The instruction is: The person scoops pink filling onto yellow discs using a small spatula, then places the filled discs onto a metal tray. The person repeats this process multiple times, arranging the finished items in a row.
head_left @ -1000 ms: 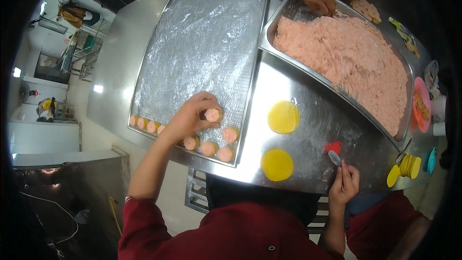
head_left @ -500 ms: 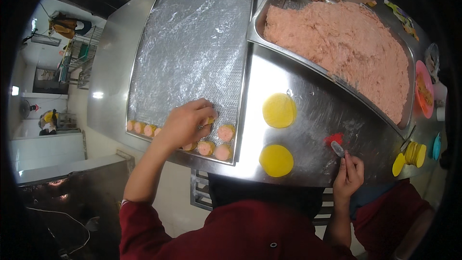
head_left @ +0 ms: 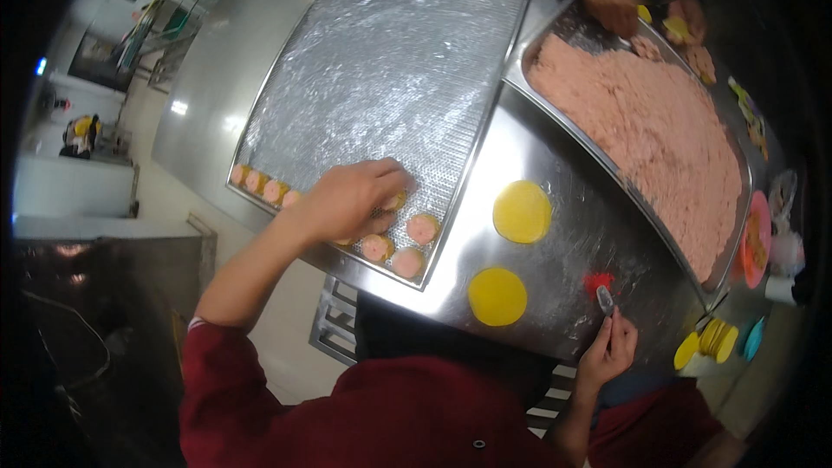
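Note:
My left hand [head_left: 348,201] is over the near end of a metal tray [head_left: 381,78], its fingers closed around a filled dumpling [head_left: 395,201] in a yellow wrapper. Partly hidden by my fingers, that dumpling is just behind several others with pink tops, such as this dumpling [head_left: 422,228]. My right hand [head_left: 608,352] grips a small spatula [head_left: 605,297] with a flat grey blade. Its tip is beside a smear of red paste [head_left: 598,282] on the steel table. Between my hands lie two round yellow wrappers, one farther wrapper [head_left: 522,211] and one nearer wrapper [head_left: 497,296].
A deep steel pan [head_left: 598,156] of pink minced filling [head_left: 641,139] stands at the right. Another person's hands [head_left: 614,2] work at its far end. Near the right edge are a stack of yellow wrappers [head_left: 718,340], a teal object [head_left: 754,338] and a pink bowl [head_left: 756,238].
The whole view has turned and shifted with my head. My left hand stays at the same tray corner with the dumpling. My right hand still holds the spatula beside the red paste.

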Tool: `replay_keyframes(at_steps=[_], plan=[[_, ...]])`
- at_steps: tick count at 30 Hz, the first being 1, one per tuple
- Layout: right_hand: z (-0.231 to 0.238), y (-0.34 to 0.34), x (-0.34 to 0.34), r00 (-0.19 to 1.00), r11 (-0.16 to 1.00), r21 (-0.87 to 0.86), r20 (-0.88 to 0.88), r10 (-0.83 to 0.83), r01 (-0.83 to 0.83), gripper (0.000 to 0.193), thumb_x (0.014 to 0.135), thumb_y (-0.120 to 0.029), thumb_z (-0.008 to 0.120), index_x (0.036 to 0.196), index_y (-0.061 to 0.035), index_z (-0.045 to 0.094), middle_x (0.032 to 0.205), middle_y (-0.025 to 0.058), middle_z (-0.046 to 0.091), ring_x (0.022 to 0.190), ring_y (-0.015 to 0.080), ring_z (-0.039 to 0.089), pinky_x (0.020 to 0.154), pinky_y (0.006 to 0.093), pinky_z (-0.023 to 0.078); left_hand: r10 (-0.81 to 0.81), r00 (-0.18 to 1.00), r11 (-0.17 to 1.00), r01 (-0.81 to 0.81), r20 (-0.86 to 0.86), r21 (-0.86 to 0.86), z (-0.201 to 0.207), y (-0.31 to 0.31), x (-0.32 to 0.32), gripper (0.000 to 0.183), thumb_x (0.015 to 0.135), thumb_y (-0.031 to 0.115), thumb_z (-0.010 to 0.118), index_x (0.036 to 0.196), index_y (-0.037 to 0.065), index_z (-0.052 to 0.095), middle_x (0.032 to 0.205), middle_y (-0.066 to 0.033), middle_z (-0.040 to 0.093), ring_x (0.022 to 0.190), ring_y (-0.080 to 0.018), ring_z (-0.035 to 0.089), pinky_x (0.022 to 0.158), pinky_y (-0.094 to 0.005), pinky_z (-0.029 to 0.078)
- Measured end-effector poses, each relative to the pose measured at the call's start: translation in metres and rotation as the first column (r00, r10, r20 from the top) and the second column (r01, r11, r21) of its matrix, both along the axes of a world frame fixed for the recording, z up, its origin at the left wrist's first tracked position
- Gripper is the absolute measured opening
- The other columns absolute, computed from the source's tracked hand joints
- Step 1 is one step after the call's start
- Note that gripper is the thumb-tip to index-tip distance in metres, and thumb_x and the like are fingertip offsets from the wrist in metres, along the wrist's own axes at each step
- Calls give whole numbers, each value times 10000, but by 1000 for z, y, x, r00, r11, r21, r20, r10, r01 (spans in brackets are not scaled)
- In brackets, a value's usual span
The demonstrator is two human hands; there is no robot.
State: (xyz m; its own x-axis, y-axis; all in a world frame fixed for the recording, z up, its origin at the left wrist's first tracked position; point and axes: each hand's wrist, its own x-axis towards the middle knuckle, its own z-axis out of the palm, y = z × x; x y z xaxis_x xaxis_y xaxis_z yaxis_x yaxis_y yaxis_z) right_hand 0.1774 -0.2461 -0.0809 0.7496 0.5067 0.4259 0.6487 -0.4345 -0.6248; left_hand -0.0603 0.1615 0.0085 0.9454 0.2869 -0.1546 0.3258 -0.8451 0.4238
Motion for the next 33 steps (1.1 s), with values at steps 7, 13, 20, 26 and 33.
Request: replay_keyframes(at_steps=[7,13,20,26,33], plan=[[-1,-5,2,1000,999,-33,-30,-6,5,270,964,14,677,1226,11,746,972,119,639,785,175,584,631,319,450,28,999,956,-32,-18,-291,-2,18,-8,395,776,15,786,1156,37,679,1131,-118,670,1058,-316,671,903,-401,535],[-1,-4,2,1000,998,-56,-29,9,-11,263,977,3,667,1228,13,743,979,131,645,805,199,597,665,330,464,-50,998,930,33,-38,-367,-9,21,-17,392,785,-21,765,1168,21,692,1166,-129,675,1090,-317,666,922,-405,537],[1,-1,1,1000,999,-43,-14,18,-18,258,976,12,664,1221,16,744,973,127,646,808,197,601,677,322,472,-45,999,899,28,-29,-436,-12,19,-16,397,777,-12,777,1164,14,696,1149,-133,677,1062,-323,673,904,-408,536],[4,1,0,1000,999,-44,-15,4,-5,264,970,10,674,1224,13,744,954,117,639,808,194,600,671,320,471,-63,998,918,56,-4,-392,-14,20,-16,363,760,-33,771,1116,-2,707,1102,-126,676,1004,-309,672,860,-401,534],[5,5,-1,1000,1000,-21,-1,8,-8,276,946,44,681,1211,17,752,953,118,647,806,187,601,685,312,482,-27,999,948,18,-23,-318,4,13,-11,429,779,-30,750,1199,30,690,1131,-127,678,1009,-312,672,874,-400,542]])
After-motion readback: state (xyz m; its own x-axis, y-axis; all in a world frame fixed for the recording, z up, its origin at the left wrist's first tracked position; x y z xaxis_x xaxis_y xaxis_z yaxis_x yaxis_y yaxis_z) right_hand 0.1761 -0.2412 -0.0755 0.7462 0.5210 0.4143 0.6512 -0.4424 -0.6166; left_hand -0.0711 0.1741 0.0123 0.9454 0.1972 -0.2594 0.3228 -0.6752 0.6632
